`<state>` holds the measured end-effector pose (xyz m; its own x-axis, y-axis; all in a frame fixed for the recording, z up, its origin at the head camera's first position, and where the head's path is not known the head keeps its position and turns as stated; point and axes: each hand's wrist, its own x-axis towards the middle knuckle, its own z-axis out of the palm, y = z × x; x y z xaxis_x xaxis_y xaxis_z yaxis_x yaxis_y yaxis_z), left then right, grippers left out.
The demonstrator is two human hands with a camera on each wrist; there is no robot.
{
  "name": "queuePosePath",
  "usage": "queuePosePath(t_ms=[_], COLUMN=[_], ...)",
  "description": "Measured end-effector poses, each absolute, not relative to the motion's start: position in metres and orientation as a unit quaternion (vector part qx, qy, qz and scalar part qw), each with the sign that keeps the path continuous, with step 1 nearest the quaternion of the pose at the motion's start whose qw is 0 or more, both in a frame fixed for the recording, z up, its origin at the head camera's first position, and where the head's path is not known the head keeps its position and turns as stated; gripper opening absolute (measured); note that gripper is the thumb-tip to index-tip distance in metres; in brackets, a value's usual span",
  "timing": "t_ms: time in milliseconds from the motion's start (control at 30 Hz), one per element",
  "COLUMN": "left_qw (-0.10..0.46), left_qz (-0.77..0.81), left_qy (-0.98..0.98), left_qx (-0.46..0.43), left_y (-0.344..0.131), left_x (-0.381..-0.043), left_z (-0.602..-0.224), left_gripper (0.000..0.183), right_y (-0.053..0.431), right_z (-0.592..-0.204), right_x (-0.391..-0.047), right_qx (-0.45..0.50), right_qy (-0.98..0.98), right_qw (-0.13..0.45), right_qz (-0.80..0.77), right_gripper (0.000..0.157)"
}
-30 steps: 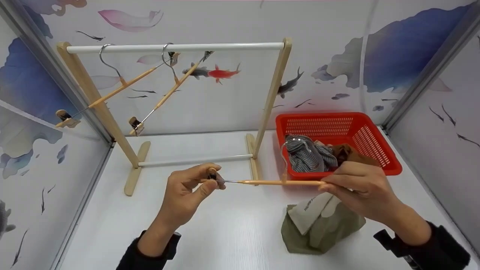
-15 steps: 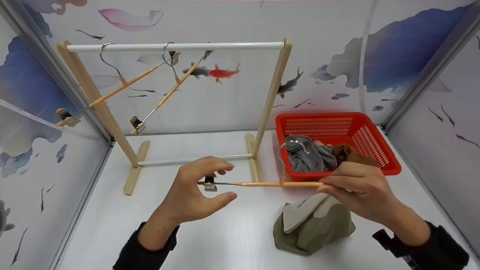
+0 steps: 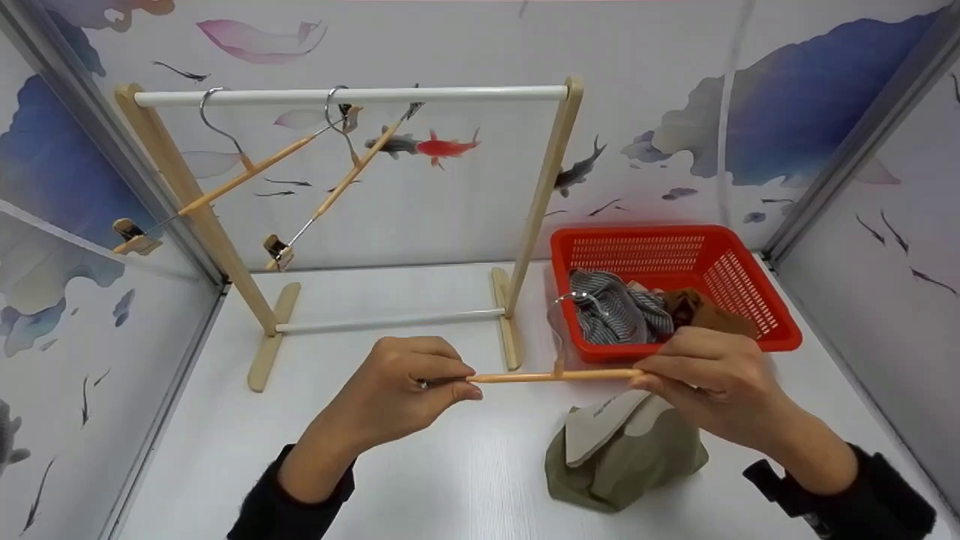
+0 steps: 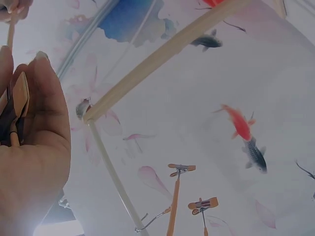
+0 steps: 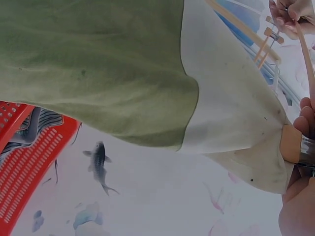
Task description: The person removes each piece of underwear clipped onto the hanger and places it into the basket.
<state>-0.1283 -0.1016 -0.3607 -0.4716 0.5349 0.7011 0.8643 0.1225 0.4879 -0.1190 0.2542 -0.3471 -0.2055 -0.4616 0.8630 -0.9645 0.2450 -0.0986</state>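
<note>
A clip hanger [image 3: 525,377] with an orange bar and a metal hook is stretched level between both hands, above the table. My left hand [image 3: 401,390] pinches its left end between thumb and fingers. In the left wrist view that end's wooden clip [image 4: 20,96] lies inside the palm. At the other end my right hand [image 3: 712,382] grips the hanger, covering most of it in the head view. A green and cream cloth garment [image 3: 637,465] hangs below that hand. The right wrist view has its cream corner caught in the right wooden clip [image 5: 291,143].
A wooden rack [image 3: 551,195] with a white rail [image 3: 465,94] stands at the back left. Two similar hangers [image 3: 247,174] hang from it. A red basket [image 3: 780,322] at the right contains a striped cloth [image 3: 611,307] and a brown cloth [image 3: 705,311]. Printed panels enclose the table.
My left hand has let go of the left clip, opened around it, and now pinches the hanger closer to the orange bar. The garment has swung slightly left.
</note>
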Motion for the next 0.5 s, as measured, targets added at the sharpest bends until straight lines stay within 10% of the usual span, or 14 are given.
queuePosePath(t_ms=[500], left_qw=[0.205], left_qz=[-0.488], left_qy=[-0.68], left_qx=[-0.508], left_y=[-0.1], left_x=[-0.127], left_z=[-0.364], left_gripper=[0.013], right_y=[0.266], right_z=[-0.355], right_x=[-0.12], right_qx=[0.475], right_qy=[-0.726], right_qw=[0.308], right_qz=[0.391], right_gripper=[0.029])
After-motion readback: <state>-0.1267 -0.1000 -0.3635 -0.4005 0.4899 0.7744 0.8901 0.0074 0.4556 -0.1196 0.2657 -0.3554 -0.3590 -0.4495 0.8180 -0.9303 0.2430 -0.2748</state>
